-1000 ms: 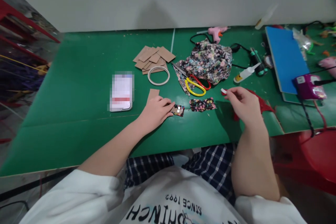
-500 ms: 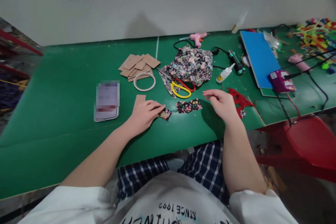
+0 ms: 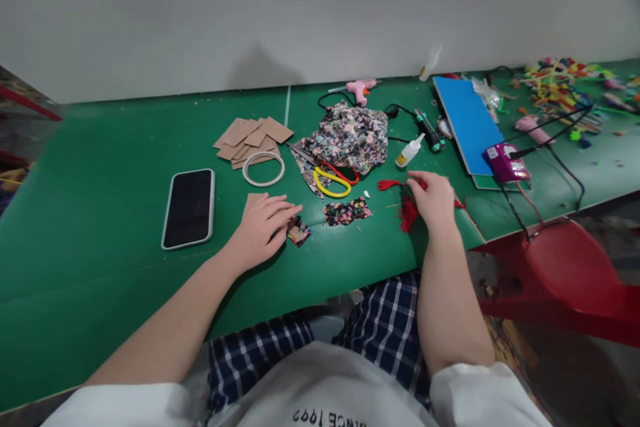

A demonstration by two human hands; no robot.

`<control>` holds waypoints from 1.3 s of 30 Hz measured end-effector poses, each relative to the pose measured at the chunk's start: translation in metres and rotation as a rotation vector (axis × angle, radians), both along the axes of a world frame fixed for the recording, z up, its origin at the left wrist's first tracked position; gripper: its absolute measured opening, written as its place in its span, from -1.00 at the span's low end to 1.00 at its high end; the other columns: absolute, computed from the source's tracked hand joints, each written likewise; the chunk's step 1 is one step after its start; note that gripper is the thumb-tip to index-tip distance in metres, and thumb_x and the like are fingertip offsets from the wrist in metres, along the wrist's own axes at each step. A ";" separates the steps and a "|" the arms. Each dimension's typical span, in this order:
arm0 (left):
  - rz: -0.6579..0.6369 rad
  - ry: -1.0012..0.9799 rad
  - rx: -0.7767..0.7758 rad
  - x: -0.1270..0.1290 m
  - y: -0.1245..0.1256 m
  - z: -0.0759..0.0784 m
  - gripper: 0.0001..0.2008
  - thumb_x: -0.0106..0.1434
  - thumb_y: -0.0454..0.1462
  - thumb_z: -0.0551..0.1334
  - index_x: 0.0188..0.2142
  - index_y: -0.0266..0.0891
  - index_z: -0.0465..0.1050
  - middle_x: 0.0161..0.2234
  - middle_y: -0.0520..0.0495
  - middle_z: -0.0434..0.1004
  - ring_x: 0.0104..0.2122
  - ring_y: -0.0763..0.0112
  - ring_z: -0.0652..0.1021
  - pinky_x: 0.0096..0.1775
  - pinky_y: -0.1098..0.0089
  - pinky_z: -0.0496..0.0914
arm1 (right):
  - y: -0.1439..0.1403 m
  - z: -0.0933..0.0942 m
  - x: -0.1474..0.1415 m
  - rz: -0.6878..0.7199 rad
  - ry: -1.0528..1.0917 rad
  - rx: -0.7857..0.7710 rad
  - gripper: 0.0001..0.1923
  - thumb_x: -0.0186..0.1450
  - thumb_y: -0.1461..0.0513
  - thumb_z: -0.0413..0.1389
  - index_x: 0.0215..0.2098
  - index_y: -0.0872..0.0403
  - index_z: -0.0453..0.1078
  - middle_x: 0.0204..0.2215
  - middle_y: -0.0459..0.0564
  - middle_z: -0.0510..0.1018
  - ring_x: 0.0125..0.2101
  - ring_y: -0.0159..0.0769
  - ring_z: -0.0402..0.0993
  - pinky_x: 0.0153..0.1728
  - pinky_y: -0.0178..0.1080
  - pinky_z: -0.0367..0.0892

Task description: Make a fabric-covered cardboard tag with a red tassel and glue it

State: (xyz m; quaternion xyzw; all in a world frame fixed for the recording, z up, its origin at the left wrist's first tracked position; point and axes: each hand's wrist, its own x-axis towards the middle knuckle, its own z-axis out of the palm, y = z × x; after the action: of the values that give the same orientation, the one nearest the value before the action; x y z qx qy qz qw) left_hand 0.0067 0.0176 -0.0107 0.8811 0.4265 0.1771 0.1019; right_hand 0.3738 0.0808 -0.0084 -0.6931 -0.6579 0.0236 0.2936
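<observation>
The left hand was laid flat, fingers together, on a small fabric-covered piece on the green table. The right hand was closed on a red tassel. A fabric scrap lay uncovered between them; the cardboard pieces farther off were left bare.

Green table: phone, cardboard pieces, scissors, fabric.

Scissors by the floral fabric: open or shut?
Shut, apparently: the scissors lie flat, yellow and red handle loops overlapping; the blades run under the floral fabric.
</observation>
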 end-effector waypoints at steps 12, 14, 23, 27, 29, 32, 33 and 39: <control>-0.025 -0.059 0.082 -0.006 -0.001 -0.006 -0.65 0.27 -0.37 -0.01 0.02 -0.24 0.33 -0.09 -0.18 0.44 0.00 0.22 0.38 0.04 0.12 0.29 | 0.006 0.003 -0.028 0.034 0.234 -0.126 -0.89 0.18 0.21 0.06 -0.36 0.07 0.37 -0.54 -0.10 0.34 -0.47 -0.34 0.28 -0.40 -0.27 0.21; -0.030 -0.065 0.088 -0.006 -0.001 -0.006 -0.64 0.27 -0.38 -0.01 0.04 -0.24 0.31 -0.09 -0.18 0.43 0.00 0.22 0.37 0.03 0.13 0.29 | 0.000 0.010 -0.034 0.054 0.692 -0.080 -0.85 0.18 0.13 0.06 -0.33 0.03 0.29 -0.61 -0.19 0.28 -0.59 -0.44 0.21 -0.57 -0.36 0.14; -0.003 -0.172 -0.027 0.008 -0.013 0.014 -0.60 0.31 -0.34 -0.02 0.15 -0.18 0.15 -0.01 -0.18 0.35 0.00 0.26 0.37 0.02 0.23 0.30 | -0.031 0.034 -0.077 0.353 1.561 -0.232 -0.73 0.00 0.23 0.20 -0.39 0.02 0.19 -0.65 -0.22 0.45 -0.68 -0.54 0.25 -0.71 -0.46 0.07; 0.029 -0.285 -0.232 0.023 -0.018 0.037 -0.56 0.32 -0.27 -0.01 0.19 -0.13 0.07 0.05 -0.16 0.31 0.00 0.28 0.38 0.01 0.24 0.31 | -0.043 0.038 -0.098 0.492 1.488 -0.338 -0.75 0.06 0.23 0.18 -0.38 0.01 0.17 -0.64 -0.21 0.49 -0.71 -0.54 0.23 -0.70 -0.45 0.04; 0.057 -0.390 -0.404 0.034 -0.017 0.047 -0.54 0.31 -0.21 0.03 0.19 -0.11 0.05 0.07 -0.16 0.31 -0.01 0.29 0.40 -0.02 0.26 0.34 | -0.048 0.038 -0.109 0.531 1.448 -0.375 -0.75 0.07 0.22 0.18 -0.37 0.02 0.17 -0.64 -0.20 0.49 -0.71 -0.54 0.23 -0.70 -0.44 0.04; 0.113 -0.647 -0.579 0.055 -0.009 0.056 -0.61 0.25 -0.15 0.13 0.04 -0.19 0.20 -0.09 -0.12 0.45 -0.09 0.33 0.47 -0.08 0.31 0.38 | -0.053 0.033 -0.125 0.577 1.415 -0.416 -0.73 0.07 0.21 0.20 -0.37 0.02 0.17 -0.64 -0.20 0.49 -0.71 -0.54 0.26 -0.70 -0.45 0.05; 0.137 -0.734 -0.613 0.061 -0.006 0.057 -0.64 0.21 -0.15 0.18 -0.03 -0.21 0.24 -0.18 -0.10 0.49 -0.16 0.35 0.51 -0.12 0.33 0.40 | -0.054 0.031 -0.129 0.590 1.415 -0.426 -0.72 0.07 0.20 0.21 -0.37 0.02 0.17 -0.63 -0.20 0.49 -0.70 -0.53 0.26 -0.70 -0.45 0.05; 0.220 -0.887 -0.566 0.072 0.006 0.056 -0.85 0.14 -0.22 0.25 -0.32 -0.26 0.39 -0.38 0.00 0.53 -0.36 0.43 0.55 -0.25 0.42 0.42 | -0.052 0.020 -0.133 0.642 1.350 -0.489 -0.69 0.10 0.13 0.20 -0.34 -0.01 0.15 -0.53 -0.16 0.50 -0.63 -0.45 0.37 -0.69 -0.42 0.13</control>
State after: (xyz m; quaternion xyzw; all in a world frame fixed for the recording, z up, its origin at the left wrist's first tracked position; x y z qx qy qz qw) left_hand 0.0782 0.0239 0.0455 0.6099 0.4634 0.4200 0.4868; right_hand 0.2404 0.0291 0.0115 -0.3500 -0.4813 0.6674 0.4477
